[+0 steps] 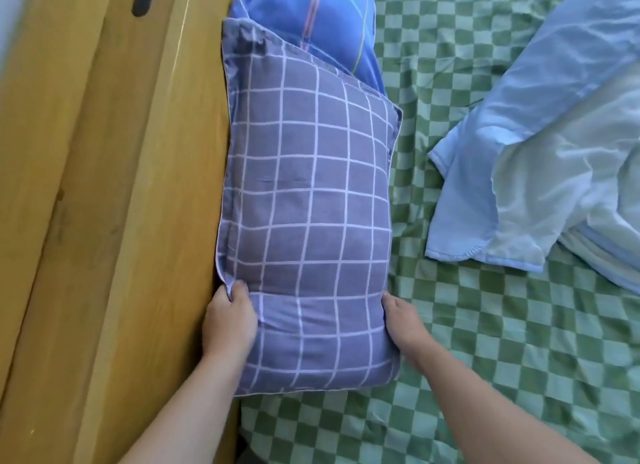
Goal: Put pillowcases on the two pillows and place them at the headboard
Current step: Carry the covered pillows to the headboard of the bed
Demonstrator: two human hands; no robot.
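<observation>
Both grips clamped the checked pillow [308, 214]: left hand [230, 321], right hand [403, 321]; best squared snug against headboard [114, 186].

Soft daylight over my bed, evenly bright and a little washed out.

The light seems to come from the right of the frame, where the pale blue blanket [540, 158] is nearly blown out to white with faint folds. My grid pillow [308, 200] throws only a thin shadow onto the green checked sheet [485, 377] along its right edge and bottom. A narrow glare streak runs down the wooden headboard [114, 186] in the upper left. The wide lens bends the headboard's lines and stretches my forearms at the bottom edge. The upper left corner is hazy and soft, and fine detail looks smeared throughout.
</observation>
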